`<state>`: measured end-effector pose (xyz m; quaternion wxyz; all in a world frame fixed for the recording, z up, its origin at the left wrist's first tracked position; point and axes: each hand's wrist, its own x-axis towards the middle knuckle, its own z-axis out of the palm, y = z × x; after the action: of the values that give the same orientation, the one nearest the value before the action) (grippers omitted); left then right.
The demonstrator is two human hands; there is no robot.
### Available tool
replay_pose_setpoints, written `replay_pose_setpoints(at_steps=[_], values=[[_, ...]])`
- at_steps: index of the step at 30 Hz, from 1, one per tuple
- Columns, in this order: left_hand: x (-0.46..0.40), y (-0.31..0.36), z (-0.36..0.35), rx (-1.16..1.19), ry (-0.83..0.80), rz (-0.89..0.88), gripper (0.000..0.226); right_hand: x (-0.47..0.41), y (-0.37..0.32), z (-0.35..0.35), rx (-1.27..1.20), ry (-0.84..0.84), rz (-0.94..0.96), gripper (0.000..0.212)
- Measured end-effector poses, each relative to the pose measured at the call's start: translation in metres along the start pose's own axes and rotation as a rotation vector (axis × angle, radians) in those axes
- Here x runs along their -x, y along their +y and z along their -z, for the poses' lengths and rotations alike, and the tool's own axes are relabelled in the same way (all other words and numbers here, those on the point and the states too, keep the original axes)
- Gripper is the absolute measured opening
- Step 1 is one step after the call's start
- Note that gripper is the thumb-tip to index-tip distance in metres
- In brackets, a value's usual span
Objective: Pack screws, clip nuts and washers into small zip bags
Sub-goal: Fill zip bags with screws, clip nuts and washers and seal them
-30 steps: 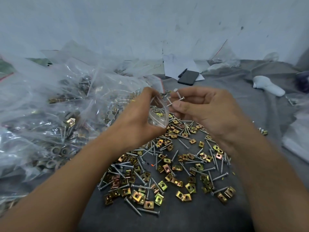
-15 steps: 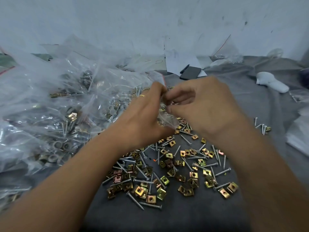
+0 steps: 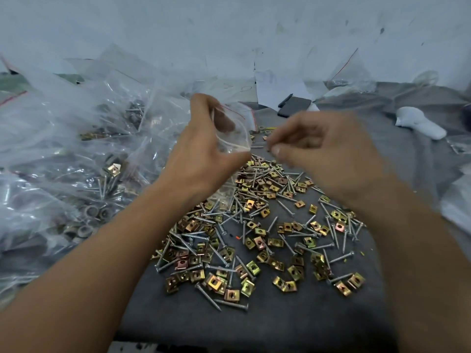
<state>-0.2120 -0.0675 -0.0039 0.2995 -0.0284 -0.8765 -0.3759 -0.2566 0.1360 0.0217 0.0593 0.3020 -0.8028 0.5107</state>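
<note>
My left hand (image 3: 204, 159) grips a small clear zip bag (image 3: 233, 131) with a red strip, held above the grey cloth. My right hand (image 3: 326, 151) hovers just right of the bag, blurred, with fingers curled and thumb against fingertips; whether it pinches anything I cannot tell. Below both hands lies a loose spread of gold clip nuts (image 3: 257, 240) mixed with silver screws (image 3: 211, 299). A few grey washers (image 3: 262, 129) lie beyond the bag.
A big heap of filled clear bags (image 3: 63, 154) covers the left side. A black phone (image 3: 294, 107) and white paper (image 3: 277, 90) lie at the back by the wall. A white object (image 3: 418, 122) rests at the far right on the grey cloth (image 3: 254, 324).
Both hands rose and drew apart. The right hand, which held screws at the bag's mouth, has pulled away to the right. The left hand still holds the bag.
</note>
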Motion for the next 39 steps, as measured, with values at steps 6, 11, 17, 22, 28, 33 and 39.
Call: replay_pose_setpoints(at_steps=[6, 11, 17, 22, 28, 33, 39], values=[[-0.009, -0.013, 0.017, 0.111, 0.425, 0.073, 0.056, 0.003, 0.012, -0.033, 0.288, -0.472, -0.002, 0.017], [-0.015, -0.025, 0.035, 0.138, 0.592, 0.126, 0.054, 0.002, 0.016, -0.044, 0.456, -0.521, 0.021, 0.027], [-0.017, -0.025, 0.038, 0.13, 0.595, 0.151, 0.055, 0.003, 0.017, -0.047, 0.505, -0.531, 0.085, 0.043], [-0.017, -0.023, 0.035, 0.142, 0.576, 0.157, 0.053, 0.0, 0.019, -0.054, 0.632, -0.525, 0.113, 0.034], [-0.016, -0.022, 0.034, 0.146, 0.552, 0.158, 0.051, -0.005, 0.018, -0.056, 0.692, -0.474, 0.096, 0.024], [-0.016, -0.021, 0.034, 0.161, 0.535, 0.181, 0.05, -0.006, 0.014, -0.054, 0.753, -0.469, 0.064, 0.014], [-0.014, -0.017, 0.035, 0.155, 0.505, 0.192, 0.049, -0.002, 0.006, -0.053, 0.811, -0.455, 0.031, 0.016]])
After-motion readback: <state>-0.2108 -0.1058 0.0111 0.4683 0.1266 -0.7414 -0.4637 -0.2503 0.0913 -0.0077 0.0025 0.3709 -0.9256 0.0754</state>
